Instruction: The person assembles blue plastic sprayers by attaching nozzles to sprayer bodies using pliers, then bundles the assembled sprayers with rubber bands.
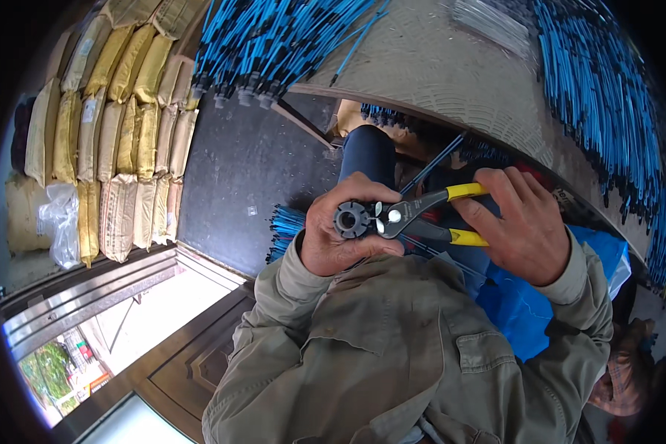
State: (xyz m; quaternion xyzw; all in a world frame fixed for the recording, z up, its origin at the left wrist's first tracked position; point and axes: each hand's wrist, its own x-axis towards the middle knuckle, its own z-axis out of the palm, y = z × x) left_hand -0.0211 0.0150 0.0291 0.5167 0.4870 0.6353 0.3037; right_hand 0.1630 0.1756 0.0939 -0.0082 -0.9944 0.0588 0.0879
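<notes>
A dark grey, round plastic piece (338, 226) with a notched rim and a centre hole sits in my left hand (317, 240), thumb and fingers wrapped around it. My right hand (531, 226) grips diagonal-cutting-style pliers (422, 206) by their yellow handles, which are spread apart. The metal jaws meet the side of the grey piece between my left thumb and fingers; whether they bite on it I cannot tell. Thin blue rods (438, 161) pass behind the pliers near my lap.
Bundles of blue rods with black ends (288, 44) lie on the worktable (436, 63), with a larger pile (599, 96) at right. Stacked sacks (115, 140) stand at left. Blue sheeting (514, 311) lies by my right arm. Another person (625, 377) is partly visible at lower right.
</notes>
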